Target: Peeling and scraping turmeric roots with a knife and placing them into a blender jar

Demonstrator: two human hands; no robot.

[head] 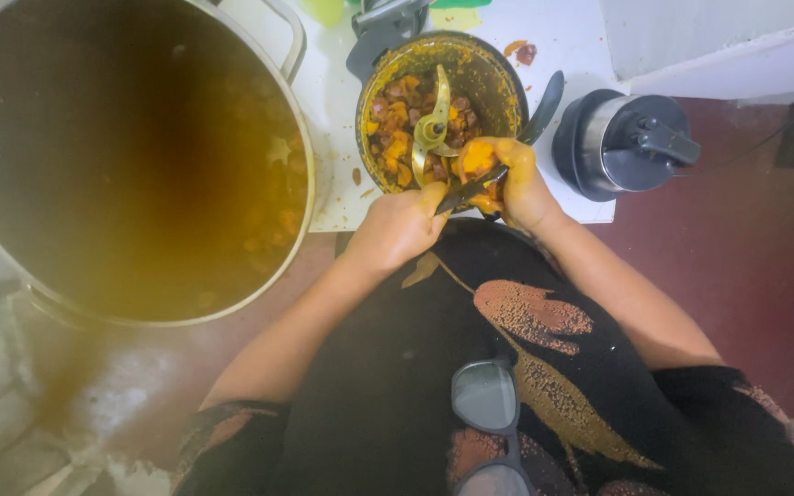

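My left hand is closed around the near end of a dark knife, thumb up by the blade. The blade slants up to my right hand, whose orange-stained fingers grip an orange chunk of food. Both hands are at the near rim of a food-chopper bowl smeared with orange paste. The bowl holds orange and reddish chopped pieces around its upright blade shaft. A dark curved object sticks out past my right hand; I cannot tell whether it belongs to the knife.
A very large metal pot of brown-orange liquid fills the left. The chopper's black and silver motor unit stands at the right edge of the white counter. Scraps lie behind the bowl. Folded glasses hang on my dark patterned shirt.
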